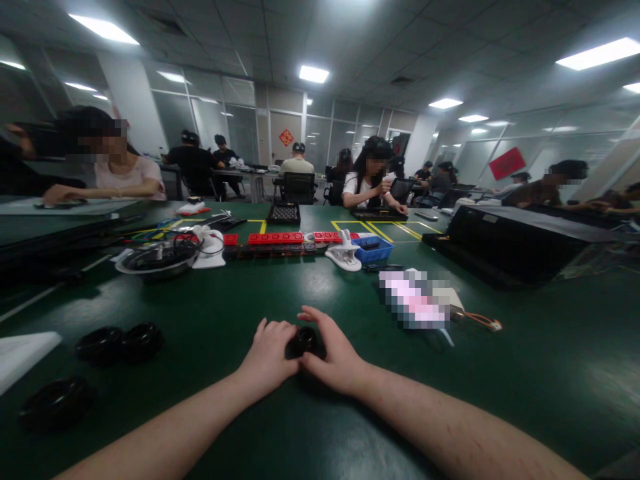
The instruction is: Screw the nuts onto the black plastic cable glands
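On the green table right in front of me is a small, glossy black round piece (306, 340), possibly a ring; its exact kind is unclear. My left hand (270, 350) curls around its left side, thumb toward the near edge. From the right, my right hand (335, 353) closes around it with thumb and fingers. The hands nearly meet at the thumbs and partly hide the piece. Farther left lie similar glossy black rings: a touching pair, one ring (100, 345) and another (143, 341), and a third ring (57, 403) nearer to me.
A metal bowl (157, 261) with dark items, red blocks (275, 238), a white clip (344, 252) and a blue bin (374, 249) line the table's far side. A pixelated packet (415, 300) lies right of my hands. A large black box (520, 243) stands farther right. Other people sit around.
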`<move>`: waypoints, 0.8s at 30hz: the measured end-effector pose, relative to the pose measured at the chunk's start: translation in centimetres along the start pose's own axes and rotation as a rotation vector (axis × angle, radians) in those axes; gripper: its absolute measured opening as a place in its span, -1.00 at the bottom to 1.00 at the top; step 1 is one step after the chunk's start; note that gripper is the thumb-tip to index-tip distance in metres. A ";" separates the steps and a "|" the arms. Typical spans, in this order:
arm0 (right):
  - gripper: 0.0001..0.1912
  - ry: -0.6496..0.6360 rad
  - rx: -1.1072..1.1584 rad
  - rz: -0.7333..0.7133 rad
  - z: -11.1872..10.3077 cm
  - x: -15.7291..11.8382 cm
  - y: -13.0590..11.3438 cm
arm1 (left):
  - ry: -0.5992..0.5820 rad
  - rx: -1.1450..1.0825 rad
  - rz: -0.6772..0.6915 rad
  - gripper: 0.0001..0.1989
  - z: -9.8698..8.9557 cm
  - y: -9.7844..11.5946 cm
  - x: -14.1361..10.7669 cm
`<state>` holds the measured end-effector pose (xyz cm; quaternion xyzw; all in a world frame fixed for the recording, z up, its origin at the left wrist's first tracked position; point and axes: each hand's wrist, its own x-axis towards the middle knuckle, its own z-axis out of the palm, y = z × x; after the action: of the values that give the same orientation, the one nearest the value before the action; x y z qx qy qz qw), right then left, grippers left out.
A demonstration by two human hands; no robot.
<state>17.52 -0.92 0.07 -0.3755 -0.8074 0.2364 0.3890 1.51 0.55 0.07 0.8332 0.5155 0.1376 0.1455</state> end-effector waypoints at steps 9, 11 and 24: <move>-0.45 0.100 -0.061 0.091 0.6 0.2 0.6 | 0.007 -0.025 0.010 -0.71 -0.1 0.2 0.0; -0.44 0.083 -0.003 0.024 0.4 0.1 0.5 | 0.008 -0.022 0.008 -0.70 -0.1 0.1 0.0; -0.44 0.048 -0.007 0.083 0.4 0.1 0.3 | 0.016 -0.032 0.019 -0.70 0.1 -0.2 0.0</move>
<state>17.30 -0.69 -0.33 -0.4154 -0.7824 0.2405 0.3969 1.43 0.60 -0.13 0.8345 0.5063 0.1539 0.1535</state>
